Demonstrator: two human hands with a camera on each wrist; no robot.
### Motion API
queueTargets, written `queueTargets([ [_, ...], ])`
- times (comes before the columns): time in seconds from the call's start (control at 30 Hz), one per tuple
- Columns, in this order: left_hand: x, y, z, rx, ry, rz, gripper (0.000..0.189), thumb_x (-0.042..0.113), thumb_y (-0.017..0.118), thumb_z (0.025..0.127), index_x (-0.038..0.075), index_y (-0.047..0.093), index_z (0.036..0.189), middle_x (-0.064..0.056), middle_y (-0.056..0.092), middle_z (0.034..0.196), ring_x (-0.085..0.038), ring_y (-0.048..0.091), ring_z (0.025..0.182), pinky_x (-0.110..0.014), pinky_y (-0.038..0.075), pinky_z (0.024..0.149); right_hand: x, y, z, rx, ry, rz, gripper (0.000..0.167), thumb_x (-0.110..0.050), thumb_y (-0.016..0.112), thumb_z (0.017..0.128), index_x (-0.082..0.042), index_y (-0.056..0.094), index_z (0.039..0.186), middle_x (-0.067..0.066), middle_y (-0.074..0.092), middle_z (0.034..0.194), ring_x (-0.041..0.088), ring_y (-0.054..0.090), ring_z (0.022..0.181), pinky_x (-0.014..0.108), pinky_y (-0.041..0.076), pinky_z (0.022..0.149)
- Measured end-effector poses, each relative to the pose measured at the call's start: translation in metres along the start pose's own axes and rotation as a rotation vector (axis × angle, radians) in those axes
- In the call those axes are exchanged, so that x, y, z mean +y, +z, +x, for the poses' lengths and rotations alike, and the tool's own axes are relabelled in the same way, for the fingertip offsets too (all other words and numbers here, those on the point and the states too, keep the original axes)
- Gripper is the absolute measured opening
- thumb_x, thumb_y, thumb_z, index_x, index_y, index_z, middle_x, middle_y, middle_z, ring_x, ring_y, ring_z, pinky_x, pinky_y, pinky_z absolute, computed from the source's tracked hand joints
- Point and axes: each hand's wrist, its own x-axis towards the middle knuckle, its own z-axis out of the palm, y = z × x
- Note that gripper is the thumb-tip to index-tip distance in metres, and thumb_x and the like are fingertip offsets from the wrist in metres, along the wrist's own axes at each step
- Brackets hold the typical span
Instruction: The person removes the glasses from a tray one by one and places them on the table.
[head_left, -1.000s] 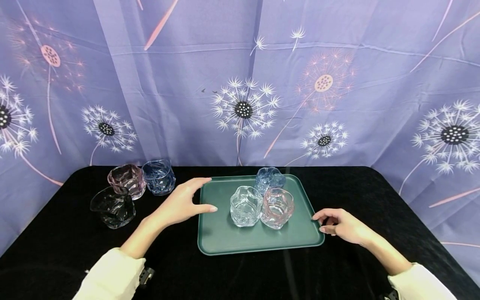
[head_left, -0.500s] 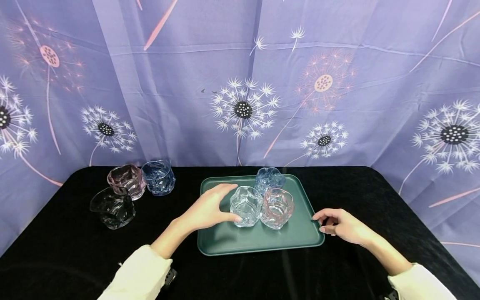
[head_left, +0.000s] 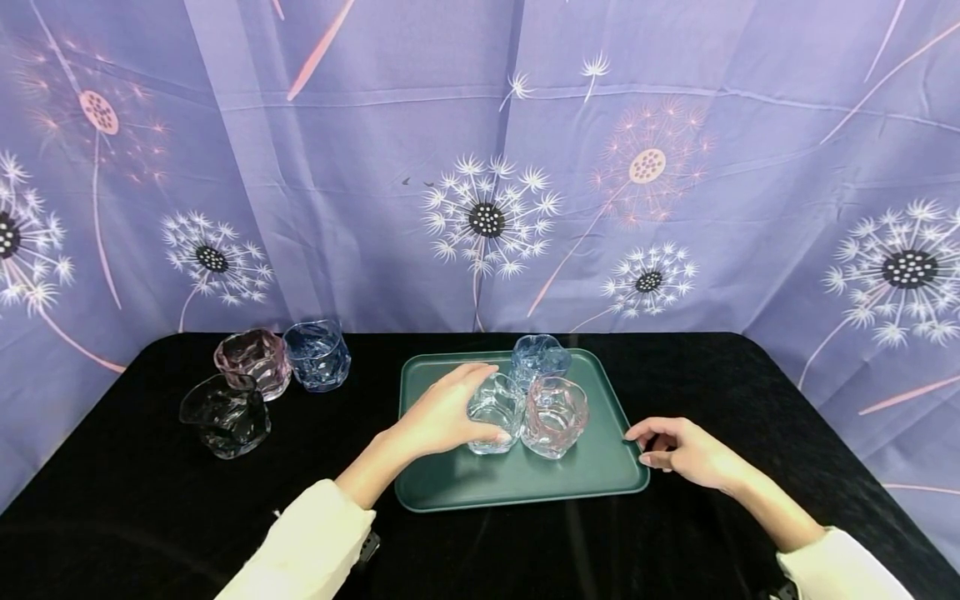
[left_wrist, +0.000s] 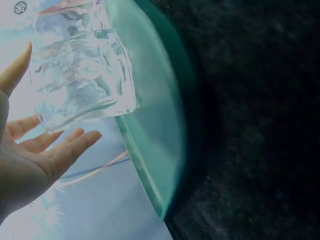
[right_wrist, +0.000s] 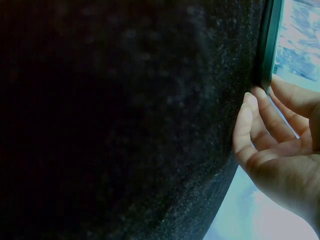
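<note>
"Where was your left hand (head_left: 442,417)? You had it above the left half of the green tray (head_left: 525,487), thumb and fingers spread around the clear glass (head_left: 495,421). I could not tell whether your fingertips touched it."

"And you had that glass upright on the tray, near its middle, hadn't you?"

"You had, with the pink-tinted glass (head_left: 555,421) just beside it, toward the tray's right side. Behind those two, near the tray's far edge, you had the pale blue glass (head_left: 538,358)."

"Your right hand (head_left: 693,454) was at the tray's right edge, then. You were pinching the rim near the front corner between thumb and fingers."

"Well apart from the tray, to its left, you had three more: the dark glass (head_left: 225,421), the purplish glass (head_left: 253,360) behind that, and the deeper blue glass (head_left: 318,358), the nearest of them to the tray."

"All of it stood on your black worktop (head_left: 480,554), and beyond the tray you faced a lilac curtain (head_left: 337,183) printed with dandelions."
</note>
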Motion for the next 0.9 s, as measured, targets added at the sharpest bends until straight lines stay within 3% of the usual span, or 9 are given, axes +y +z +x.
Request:
queueTargets([
  [0.3,0.0057,0.0028,0.0055,-0.029,-0.008,0.005,0.083,0.041,0.077,0.069,0.006,0.042,0.136,-0.011,0.042,0.136,-0.028,0.042,0.121,-0.045,0.038,0.095,0.0020,0.0001,-0.0004,0.002,-0.037,-0.012,0.023,0.003,0.062,0.081,0.006,0.059,0.103,0.009,0.054,0.083,0.005,0.048,0.059,0.024,0.044,0.048],
  [0.9,0.0078,-0.0002,0.0074,-0.067,-0.017,-0.023,0.079,0.035,0.077,0.071,0.004,0.043,0.134,-0.012,0.043,0.133,-0.029,0.045,0.117,-0.046,0.039,0.093,-0.0001,-0.0005,0.0001,-0.005,-0.006,-0.002,0.023,0.003,0.061,0.082,0.006,0.059,0.104,0.014,0.054,0.083,0.006,0.048,0.060,0.025,0.043,0.049],
])
